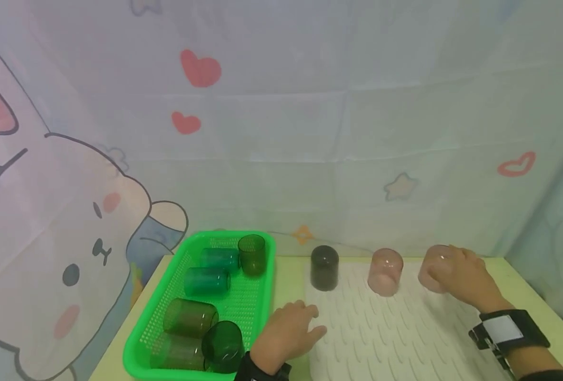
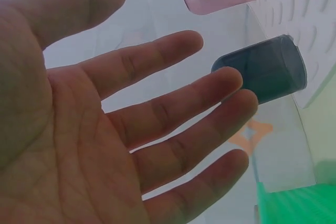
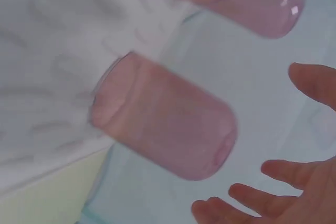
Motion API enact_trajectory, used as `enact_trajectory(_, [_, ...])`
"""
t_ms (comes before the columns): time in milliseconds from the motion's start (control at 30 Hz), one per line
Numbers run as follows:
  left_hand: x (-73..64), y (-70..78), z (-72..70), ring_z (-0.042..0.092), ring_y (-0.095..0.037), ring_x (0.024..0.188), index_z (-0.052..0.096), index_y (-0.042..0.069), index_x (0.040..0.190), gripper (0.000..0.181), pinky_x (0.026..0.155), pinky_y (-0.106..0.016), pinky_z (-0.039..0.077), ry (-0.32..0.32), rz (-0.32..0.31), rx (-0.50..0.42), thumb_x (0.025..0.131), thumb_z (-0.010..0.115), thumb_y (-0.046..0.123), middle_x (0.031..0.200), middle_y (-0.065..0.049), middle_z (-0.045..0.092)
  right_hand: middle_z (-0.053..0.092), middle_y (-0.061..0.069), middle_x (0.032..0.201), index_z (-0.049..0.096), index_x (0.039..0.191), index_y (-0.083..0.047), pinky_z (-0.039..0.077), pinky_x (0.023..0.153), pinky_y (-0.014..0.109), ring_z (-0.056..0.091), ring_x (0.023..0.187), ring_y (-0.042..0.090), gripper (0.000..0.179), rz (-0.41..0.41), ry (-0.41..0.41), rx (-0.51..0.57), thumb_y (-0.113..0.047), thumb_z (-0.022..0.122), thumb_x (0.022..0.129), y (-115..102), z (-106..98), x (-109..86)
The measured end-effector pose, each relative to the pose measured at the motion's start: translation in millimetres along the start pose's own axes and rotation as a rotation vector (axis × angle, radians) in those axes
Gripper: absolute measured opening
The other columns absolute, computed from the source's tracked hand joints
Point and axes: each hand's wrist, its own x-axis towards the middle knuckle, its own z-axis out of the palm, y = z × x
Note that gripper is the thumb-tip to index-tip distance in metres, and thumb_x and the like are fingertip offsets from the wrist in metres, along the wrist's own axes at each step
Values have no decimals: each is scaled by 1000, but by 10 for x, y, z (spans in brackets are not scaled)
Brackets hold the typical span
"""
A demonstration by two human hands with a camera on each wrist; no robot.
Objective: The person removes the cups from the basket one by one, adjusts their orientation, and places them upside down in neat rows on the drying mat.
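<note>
My right hand [image 1: 467, 278] is at the rightmost pink glass [image 3: 168, 119], which stands upside down on a white ridged mat [image 1: 377, 333]. In the right wrist view a gap shows between its spread fingers and the glass. To the left a second pink glass [image 1: 385, 272] and a dark grey glass [image 1: 324, 268] also stand upside down along the mat's far edge. My left hand [image 1: 288, 332] hovers between the basket and the mat, fingers spread and holding nothing; its palm fills much of the left wrist view [image 2: 105, 124].
A green plastic basket [image 1: 271, 280] sits on the left of the pale yellow table [image 1: 288, 270]. Inside are teal glasses [image 1: 207, 280], brownish glasses [image 1: 191, 317], a dark green glass [image 1: 223, 346] and an olive glass [image 1: 252, 255]. A printed curtain [image 1: 281, 132] hangs behind.
</note>
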Motion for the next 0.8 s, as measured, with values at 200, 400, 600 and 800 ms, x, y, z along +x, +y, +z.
enact_trajectory(200, [-62, 2, -123, 58, -21, 89, 63, 13, 112, 34, 72, -33, 46, -5, 42, 57, 92, 56, 40, 96, -2, 60, 41, 34, 121, 46, 123, -3, 29, 81, 71, 37, 107, 58, 49, 157, 17, 190, -38, 59, 91, -331, -14, -266])
enact_trajectory(400, [-198, -67, -363, 56, -18, 90, 62, 12, 112, 33, 75, -30, 47, -81, 56, 22, 94, 56, 38, 98, -2, 58, 26, 44, 129, 32, 135, 9, 34, 78, 73, 30, 111, 64, 80, 275, -97, 267, -50, 60, 89, -559, -20, -390])
enact_trajectory(600, [-239, -135, -606, 55, -17, 87, 61, 10, 111, 30, 72, -28, 47, -69, 81, 53, 95, 57, 34, 96, -4, 59, 25, 41, 135, 31, 134, 14, 32, 81, 74, 28, 112, 67, 83, 252, -130, 305, -52, 56, 90, -666, -34, -403])
enact_trajectory(800, [-199, -290, -858, 58, -17, 78, 61, 8, 101, 23, 67, -30, 47, -59, 86, 92, 94, 57, 30, 85, -3, 60, 34, 40, 131, 37, 130, 17, 35, 84, 70, 36, 113, 63, 80, 198, -140, 329, -49, 59, 90, -808, 22, -400])
